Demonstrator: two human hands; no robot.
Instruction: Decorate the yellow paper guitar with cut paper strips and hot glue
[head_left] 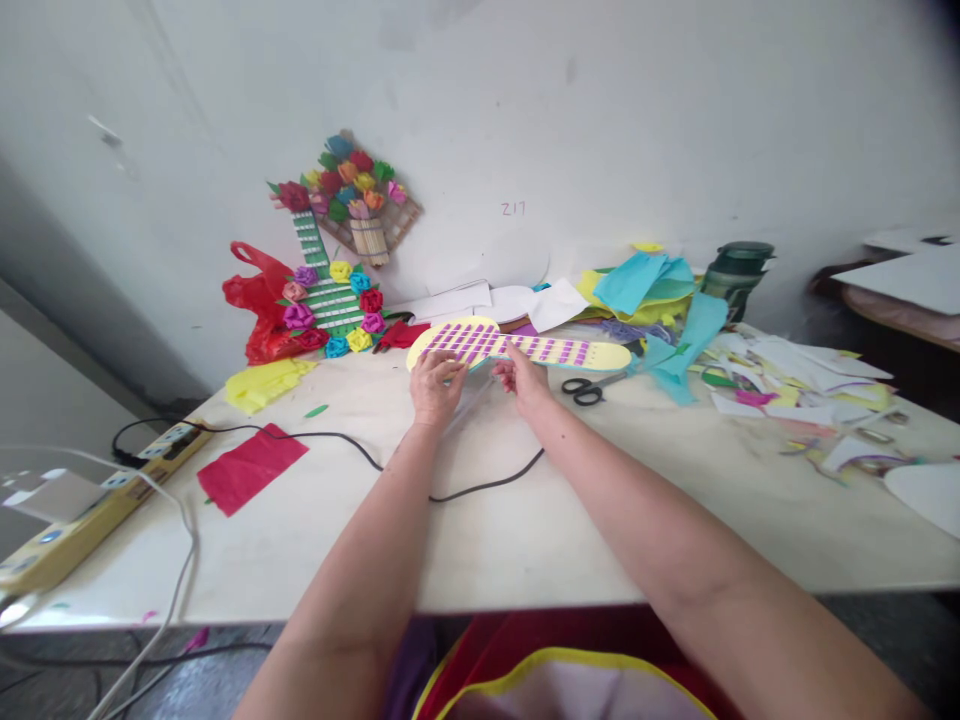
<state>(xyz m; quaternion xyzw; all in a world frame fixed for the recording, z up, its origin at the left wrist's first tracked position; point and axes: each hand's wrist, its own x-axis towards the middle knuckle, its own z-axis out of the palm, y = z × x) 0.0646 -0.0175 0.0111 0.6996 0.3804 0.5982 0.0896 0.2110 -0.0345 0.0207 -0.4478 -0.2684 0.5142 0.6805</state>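
Note:
A yellow guitar-shaped cutout (pixel 551 349), with rows of purple strips and a blue edge, is held up over the table in both hands. My left hand (pixel 437 385) grips the near edge of its wide end, fingers bent around the rim. With the thumb on top and the fingers curled below, my right hand (pixel 519 378) pinches it near the middle, where it narrows. Part of each grip is hidden behind the piece. Just right of my right hand lies a pair of black-handled scissors (pixel 583 391).
A green guitar-shaped craft with paper flowers (pixel 330 300) leans by the wall, beside a red plastic bag (pixel 259 300). Red paper (pixel 253 469), a black cord (pixel 480 489) and a power strip (pixel 97 510) lie left. Paper scraps (pixel 799 375) and a green bottle (pixel 739 278) are right.

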